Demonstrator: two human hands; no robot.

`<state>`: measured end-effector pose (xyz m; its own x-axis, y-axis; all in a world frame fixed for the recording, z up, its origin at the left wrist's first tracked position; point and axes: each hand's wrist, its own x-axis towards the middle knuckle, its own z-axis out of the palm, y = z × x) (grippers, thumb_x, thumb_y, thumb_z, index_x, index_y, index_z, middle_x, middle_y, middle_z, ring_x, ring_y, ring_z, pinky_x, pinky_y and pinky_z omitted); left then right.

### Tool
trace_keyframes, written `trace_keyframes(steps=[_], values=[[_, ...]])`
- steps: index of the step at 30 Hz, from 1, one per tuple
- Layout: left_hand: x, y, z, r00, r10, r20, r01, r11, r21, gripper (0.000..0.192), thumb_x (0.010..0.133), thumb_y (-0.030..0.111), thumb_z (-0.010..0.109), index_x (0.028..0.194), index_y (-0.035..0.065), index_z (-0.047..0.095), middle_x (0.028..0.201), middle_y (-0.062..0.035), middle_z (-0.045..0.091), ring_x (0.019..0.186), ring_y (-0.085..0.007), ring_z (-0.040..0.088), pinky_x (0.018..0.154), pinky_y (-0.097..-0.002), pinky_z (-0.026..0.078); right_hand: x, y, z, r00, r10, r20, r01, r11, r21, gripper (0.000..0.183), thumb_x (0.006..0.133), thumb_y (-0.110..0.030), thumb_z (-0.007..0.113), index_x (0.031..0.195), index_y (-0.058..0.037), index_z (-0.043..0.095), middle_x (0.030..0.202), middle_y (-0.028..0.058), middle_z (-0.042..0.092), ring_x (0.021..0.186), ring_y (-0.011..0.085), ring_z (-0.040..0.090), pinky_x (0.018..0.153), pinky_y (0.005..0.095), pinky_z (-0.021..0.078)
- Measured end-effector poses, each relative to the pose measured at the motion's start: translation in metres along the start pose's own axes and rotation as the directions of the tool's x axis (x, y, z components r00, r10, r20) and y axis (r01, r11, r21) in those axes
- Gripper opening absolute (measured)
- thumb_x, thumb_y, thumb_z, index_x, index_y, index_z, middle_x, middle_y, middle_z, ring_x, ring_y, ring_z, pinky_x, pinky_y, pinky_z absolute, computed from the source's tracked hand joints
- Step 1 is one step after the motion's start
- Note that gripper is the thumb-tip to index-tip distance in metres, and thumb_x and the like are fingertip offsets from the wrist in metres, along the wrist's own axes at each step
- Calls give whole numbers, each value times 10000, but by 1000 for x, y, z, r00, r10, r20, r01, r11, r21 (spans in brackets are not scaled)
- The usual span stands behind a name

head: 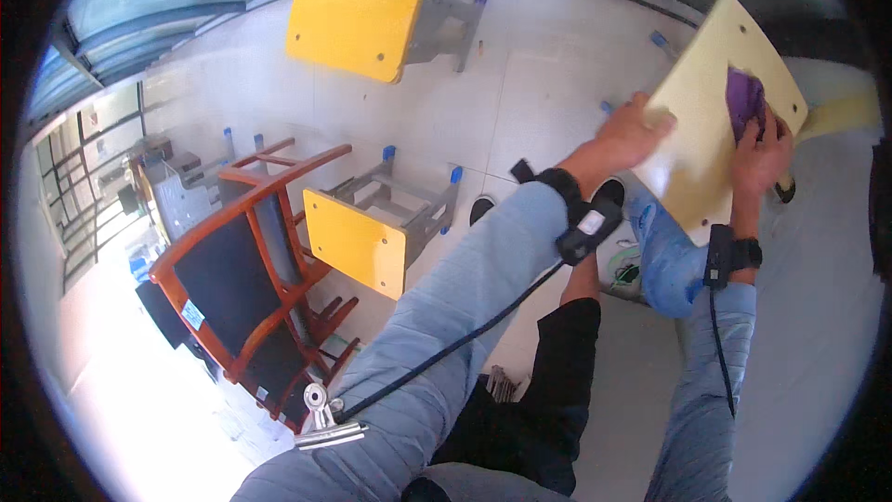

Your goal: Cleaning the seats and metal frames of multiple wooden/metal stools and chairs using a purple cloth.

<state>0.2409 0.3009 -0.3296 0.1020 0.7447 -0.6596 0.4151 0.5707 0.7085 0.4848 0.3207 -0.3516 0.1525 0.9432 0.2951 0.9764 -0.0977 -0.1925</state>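
My left hand [631, 139] grips the left edge of a pale yellow stool seat board [690, 132], thumb on its top face. The board is tilted, with dark screw heads near its corners. My right hand [763, 150] presses a purple cloth [746, 97] onto the board's face. The stool's frame is mostly hidden behind the board; small blue foot caps show to its left. Both wrists carry black strapped devices with cables.
Two stools with yellow seats [357, 17] [355, 240] lie tipped on the tiled floor. Upturned red-brown wooden chairs [240, 272] with dark padding lie at left. A person's leg in blue jeans [665, 258] is close below the board. A wall runs along the top.
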Motion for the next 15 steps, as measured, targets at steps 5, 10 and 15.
trace_keyframes(steps=[5, 10, 15], values=[[-31, -4, -17, 947, 312, -73, -295, 939, 174, 671, 863, 394, 633, 1304, -66, 421, 1310, -282, 472, 1220, -408, 473, 1005, -420, 404, -48, -45, -8, 987, -145, 73, 148, 989, -30, 407, 881, -352, 616, 1135, -37, 651, 1168, 234, 586, 1064, 411, 538, 914, 506, 422], [-80, -83, -174, 680, 392, -620, -376, 912, 164, 585, 870, 263, 677, 1330, -25, 459, 1288, -201, 529, 1221, -286, 497, 1022, -380, 396, -109, -167, -44, 892, -363, 268, 345, 932, 112, 394, 830, -186, 661, 1203, -61, 625, 1257, 204, 536, 1161, 379, 496, 1012, 485, 370], [-115, -146, -306, 628, -144, -765, -129, 950, -285, 584, 918, 356, 596, 1364, 17, 434, 1231, -133, 556, 1093, -208, 542, 885, -350, 451, -82, -108, -7, 992, -124, -11, 123, 972, 200, 300, 900, -110, 524, 1162, -31, 646, 1235, 248, 552, 1104, 418, 533, 957, 472, 433]])
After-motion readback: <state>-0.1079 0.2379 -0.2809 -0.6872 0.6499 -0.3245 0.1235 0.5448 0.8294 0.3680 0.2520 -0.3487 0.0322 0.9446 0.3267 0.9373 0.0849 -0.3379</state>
